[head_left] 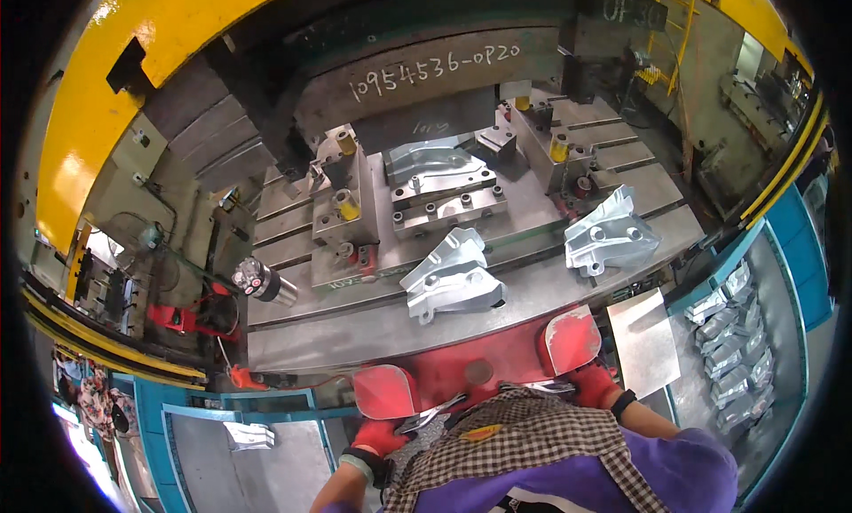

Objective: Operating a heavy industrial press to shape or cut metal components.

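My left hand (380, 437), in a red glove, is closed around a slim silvery metal tool (435, 413) beside the left red guard (385, 392) of a red control stand (479, 344). By the right red guard (571, 342) is my right hand (593, 386), also gloved in red; another slim metal tool (552, 387) extends from it, and its fingers are partly hidden. Two bent sheet-metal parts, a left one (454, 280) and a right one (611, 233), lie on the front of the press table (337, 331). A further formed part (439, 167) sits in the die behind them.
The heavy upper die (426, 82) hangs above the lower one. A silver cylinder with a dark top (266, 282) stands at the table's left. Several metal parts (737, 362) fill a blue-edged bin at right; one part (249, 436) lies in the left bin. A flat metal plate (645, 343) is at right.
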Action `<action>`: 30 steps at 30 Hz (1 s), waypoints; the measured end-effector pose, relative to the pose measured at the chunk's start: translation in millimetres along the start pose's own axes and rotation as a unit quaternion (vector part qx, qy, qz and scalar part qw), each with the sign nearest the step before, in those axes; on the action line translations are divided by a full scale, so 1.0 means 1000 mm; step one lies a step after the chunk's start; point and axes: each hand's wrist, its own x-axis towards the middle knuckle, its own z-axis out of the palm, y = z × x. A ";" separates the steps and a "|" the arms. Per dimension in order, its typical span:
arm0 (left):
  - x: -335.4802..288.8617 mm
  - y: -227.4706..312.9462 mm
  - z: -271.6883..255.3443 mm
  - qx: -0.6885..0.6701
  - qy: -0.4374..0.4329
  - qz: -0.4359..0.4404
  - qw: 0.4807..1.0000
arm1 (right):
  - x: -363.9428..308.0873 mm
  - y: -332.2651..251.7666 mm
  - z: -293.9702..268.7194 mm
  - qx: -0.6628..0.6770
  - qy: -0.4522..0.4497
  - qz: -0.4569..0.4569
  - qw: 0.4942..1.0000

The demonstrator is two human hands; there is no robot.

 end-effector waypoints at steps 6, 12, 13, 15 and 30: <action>-0.002 0.001 -0.004 -0.025 -0.040 -0.070 0.996 | 0.007 -0.007 -0.010 -0.080 0.047 -0.073 0.993; 0.004 -0.009 0.011 0.029 -0.006 -0.005 1.000 | 0.003 0.004 -0.003 -0.096 0.036 -0.055 0.993; 0.005 -0.014 0.015 0.043 0.013 0.017 0.999 | 0.003 0.007 0.000 -0.093 0.043 -0.059 0.993; 0.007 -0.019 0.018 0.068 0.030 0.047 0.996 | 0.004 0.011 0.003 -0.088 0.034 -0.057 0.994; -0.015 0.041 -0.031 -0.173 -0.082 -0.034 0.981 | -0.017 -0.013 -0.036 0.102 -0.006 -0.023 0.995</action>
